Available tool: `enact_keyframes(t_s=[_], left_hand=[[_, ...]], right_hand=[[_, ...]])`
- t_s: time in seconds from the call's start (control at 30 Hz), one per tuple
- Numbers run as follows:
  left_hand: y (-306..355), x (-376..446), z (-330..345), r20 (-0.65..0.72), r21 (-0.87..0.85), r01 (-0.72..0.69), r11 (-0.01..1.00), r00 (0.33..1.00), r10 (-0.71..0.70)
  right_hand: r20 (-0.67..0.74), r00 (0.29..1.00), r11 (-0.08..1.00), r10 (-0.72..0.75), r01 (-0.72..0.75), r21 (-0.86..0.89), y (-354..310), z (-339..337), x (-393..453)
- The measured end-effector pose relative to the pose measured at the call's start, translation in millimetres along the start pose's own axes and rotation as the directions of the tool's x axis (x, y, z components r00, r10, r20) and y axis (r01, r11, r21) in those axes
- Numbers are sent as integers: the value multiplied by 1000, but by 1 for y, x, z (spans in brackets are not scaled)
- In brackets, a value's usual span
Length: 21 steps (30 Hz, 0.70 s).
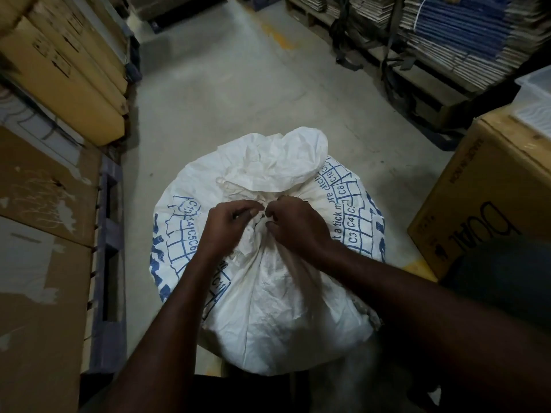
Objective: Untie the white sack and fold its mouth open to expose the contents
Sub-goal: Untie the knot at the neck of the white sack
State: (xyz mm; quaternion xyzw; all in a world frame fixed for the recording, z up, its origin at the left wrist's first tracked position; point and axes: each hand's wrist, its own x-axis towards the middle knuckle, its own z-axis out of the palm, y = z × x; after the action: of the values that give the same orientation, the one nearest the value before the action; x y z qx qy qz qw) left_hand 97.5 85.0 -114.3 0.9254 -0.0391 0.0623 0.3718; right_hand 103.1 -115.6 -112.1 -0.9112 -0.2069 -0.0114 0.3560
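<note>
A full white woven sack (pixel 277 293) with blue printed grid marks stands on the concrete floor in front of me. Its neck is gathered and bound by a tie (pixel 262 208), and the loose mouth (pixel 283 162) flops over beyond the tie. My left hand (pixel 229 226) and my right hand (pixel 293 228) meet at the tie, fingers curled, each pinching at the knot. The knot itself is mostly hidden by my fingertips. The contents are hidden.
Cardboard cartons on a pallet (pixel 107 263) line the left side. A brown carton (pixel 483 198) stands close on the right with a clear plastic bin (pixel 536 96) on top. Stacked flat cardboard (pixel 447 34) fills the far right. Bare concrete floor (pixel 238 84) stretches ahead.
</note>
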Motion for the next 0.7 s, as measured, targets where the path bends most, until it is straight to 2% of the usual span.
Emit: enact_keyframes(t_s=[0.13, 0.33, 0.7], left_hand=[[-4, 3, 0, 9, 8, -6, 1000, 1000, 6], [-5, 7, 3, 8, -9, 1, 1000, 1000, -1], [1, 4, 4, -21, -45, 9, 999, 1000, -10]], right_hand=[[-56, 998, 1000, -2, 2, 4, -10, 14, 3], [-88, 991, 994, 105, -104, 15, -15, 22, 11], [-55, 989, 989, 136, -132, 74, -8, 15, 2]])
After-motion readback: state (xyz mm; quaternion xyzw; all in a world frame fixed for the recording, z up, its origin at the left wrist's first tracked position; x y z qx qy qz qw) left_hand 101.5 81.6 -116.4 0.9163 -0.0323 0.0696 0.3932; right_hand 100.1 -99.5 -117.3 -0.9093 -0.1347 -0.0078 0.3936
